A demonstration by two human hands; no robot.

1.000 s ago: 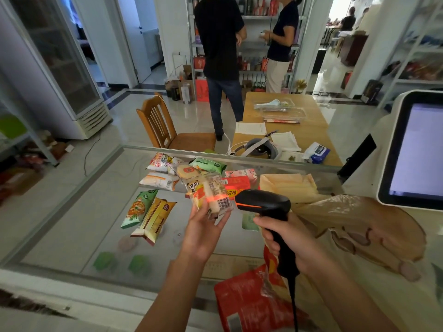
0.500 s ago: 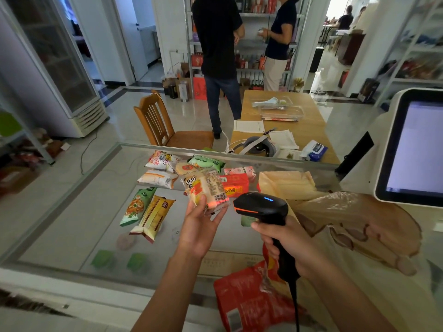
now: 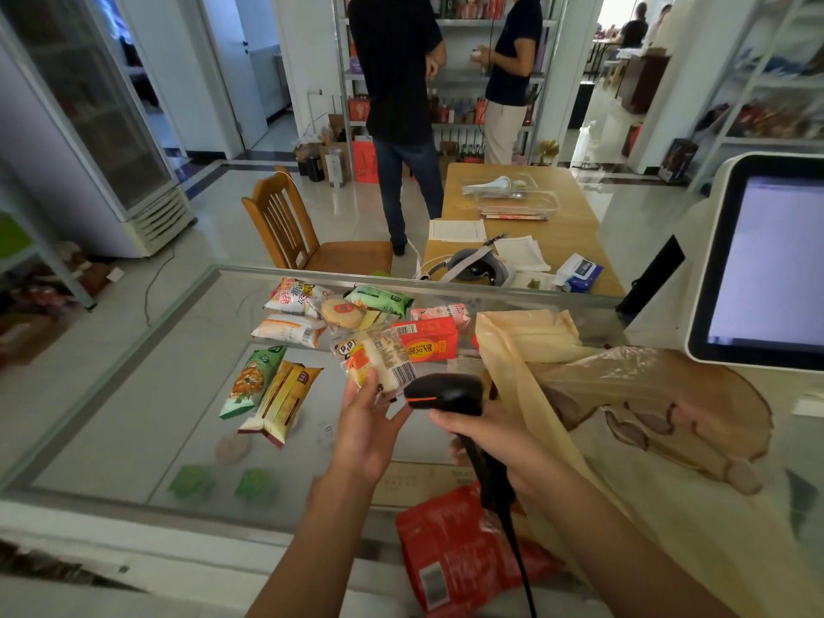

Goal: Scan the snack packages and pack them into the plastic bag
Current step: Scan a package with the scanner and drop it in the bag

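My left hand holds a clear-wrapped panda snack pack above the glass counter, its barcode turned toward the scanner. A black handheld scanner is gripped in my right hand, its head close to the right of the pack. The translucent tan plastic bag lies open on the right of the counter. Several more snack packages lie behind and to the left: a red box, a green pack, a yellow pack. A red pouch sits near me.
The glass counter has a metal rim. A white screen stands at the right. Beyond the counter are a wooden chair, a wooden table with papers, and two people standing by shelves.
The red scan light seen on the pack a second ago is gone. The scanner's blue light has gone off. The pack and scanner have stayed close together, shifting slightly.
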